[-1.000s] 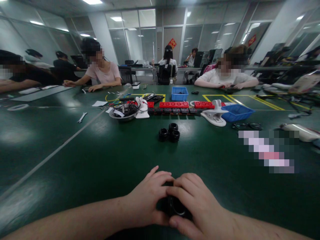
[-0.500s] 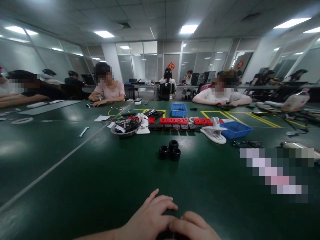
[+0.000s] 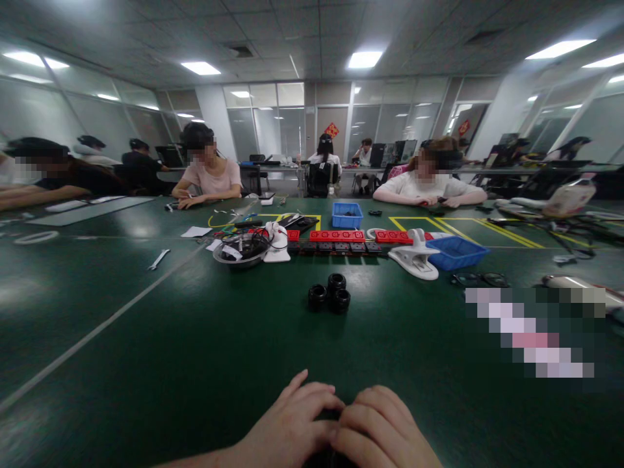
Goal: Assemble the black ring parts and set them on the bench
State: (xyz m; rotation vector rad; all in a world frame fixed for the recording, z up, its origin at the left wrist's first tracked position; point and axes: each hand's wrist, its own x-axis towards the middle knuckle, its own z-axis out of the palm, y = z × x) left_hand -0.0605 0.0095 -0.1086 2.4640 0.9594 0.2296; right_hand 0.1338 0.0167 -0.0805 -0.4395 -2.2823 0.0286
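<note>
A: What's the biggest thing in view?

B: The green table. Everything else I'll place against the three black rings clustered near its middle.

A: Go on, then.

B: Beyond the rings runs a row of red blocks. Beyond and left of the rings sits a metal bowl full of cables. Beyond and right of them lie a white clamp and, just past it, a blue tray. A second blue bin stands farther back than the red blocks. Far left of the rings a small wrench lies flat. Several people sit at the table's far side, well beyond the rings.

A: And the wearer's hands?

B: Both at the near edge, well short of the rings. The left hand and right hand press together, fingers touching.

A: What's in the grip?

B: A dark part shows only as a sliver between the fingers. Both hands curl around it, but it's mostly hidden, so I can't tell whether either hand is truly clamped on it.
</note>
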